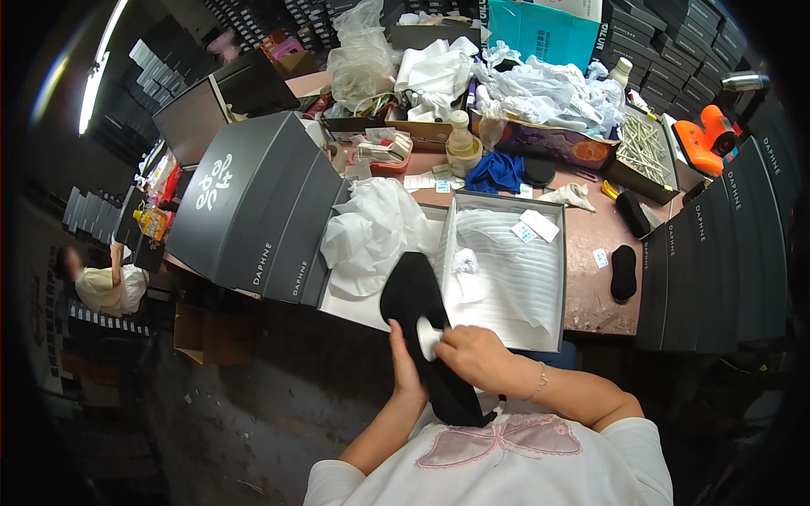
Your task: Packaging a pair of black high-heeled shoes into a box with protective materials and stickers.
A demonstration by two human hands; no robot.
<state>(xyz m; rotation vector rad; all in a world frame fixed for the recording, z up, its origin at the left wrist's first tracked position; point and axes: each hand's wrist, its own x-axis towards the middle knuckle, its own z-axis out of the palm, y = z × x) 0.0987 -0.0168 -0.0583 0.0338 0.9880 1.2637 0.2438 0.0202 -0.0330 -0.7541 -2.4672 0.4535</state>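
A black shoe [411, 291] is tilted in front of my chest, its broad rounded end pointing away from me over the edge of the open shoebox [553, 337]. My left hand [407, 364] grips it from the left side, with the fingers mostly hidden behind it. In the bent fingers of my right hand [479, 356] is a small white piece [429, 337], pressed against the middle of the shoe; cloth, paper or sponge, I cannot tell. Crumpled white tissue paper [375, 228] fills the box's left part. Ribbed white wrapping and small tags [540, 224] lie in its right part.
Stacked dark shoeboxes stand left [245, 202] and right [717, 244]. Behind the open box are a bottle [460, 135], a blue cloth [496, 173] and bins of crumpled plastic. Two black oblong items [623, 271] lie right. An orange tape dispenser [704, 143] sits farther back. Another person [110, 282] is far left.
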